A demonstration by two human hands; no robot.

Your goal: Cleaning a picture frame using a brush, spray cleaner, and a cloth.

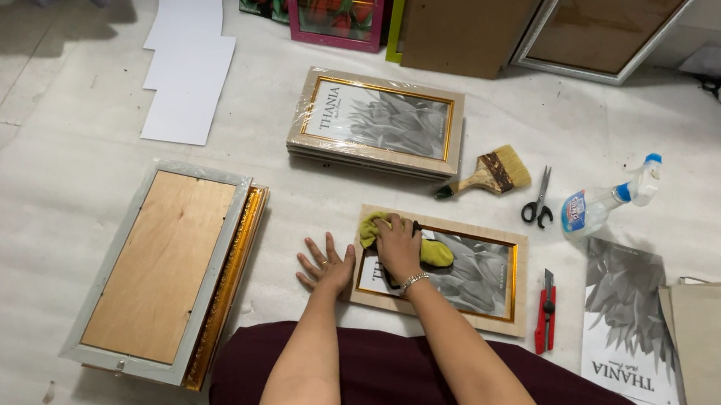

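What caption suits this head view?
Right hand presses a yellow cloth on a picture frame; left hand rests beside it.

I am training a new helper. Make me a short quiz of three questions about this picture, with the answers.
1. True or false: the right hand presses a yellow cloth on the glass of the picture frame.
2. Where is the left hand?
A. flat on the floor, beside the frame
B. on the spray bottle
C. holding the scissors
3. Fill in: the red utility knife lies to the ____ of the frame, as the camera sees it.

Key: 1 true; 2 A; 3 right.
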